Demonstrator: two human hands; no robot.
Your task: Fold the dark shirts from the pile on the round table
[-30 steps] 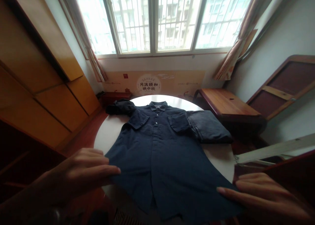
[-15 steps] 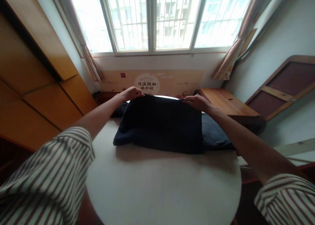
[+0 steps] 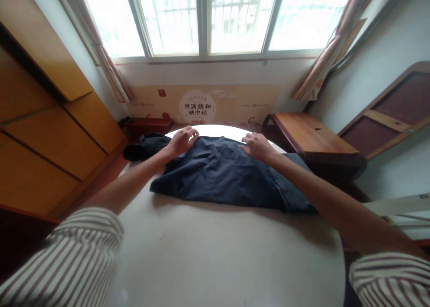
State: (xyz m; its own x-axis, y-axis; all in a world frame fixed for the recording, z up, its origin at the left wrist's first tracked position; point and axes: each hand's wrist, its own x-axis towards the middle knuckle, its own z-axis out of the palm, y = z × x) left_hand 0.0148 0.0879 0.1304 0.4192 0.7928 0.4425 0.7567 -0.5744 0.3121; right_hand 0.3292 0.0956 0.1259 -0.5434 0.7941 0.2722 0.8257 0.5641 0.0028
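A dark navy garment (image 3: 218, 172), folded into a wide band with wrinkles, lies across the far half of a white round table (image 3: 228, 253). A darker bunched part of cloth (image 3: 143, 146) sits at its left end, hanging near the table's edge. My left hand (image 3: 183, 141) is at the garment's far left edge, its fingers loosely bent and apart, not gripping. Over the far right edge is my right hand (image 3: 258, 145), fingers spread and slightly curled just above or on the cloth. Whether the fingertips touch it is hard to see.
Behind the table stands a printed cardboard panel (image 3: 235, 101) below a barred window (image 3: 201, 20). A wooden cabinet (image 3: 316, 132) is at the right, with a framed board (image 3: 389, 114) leaning on the wall. Yellow wooden cupboards (image 3: 47, 136) fill the left side.
The garment's far edge, held raised by both hands, has come down and the cloth now lies flatter on the table. Both hands have let go of it.
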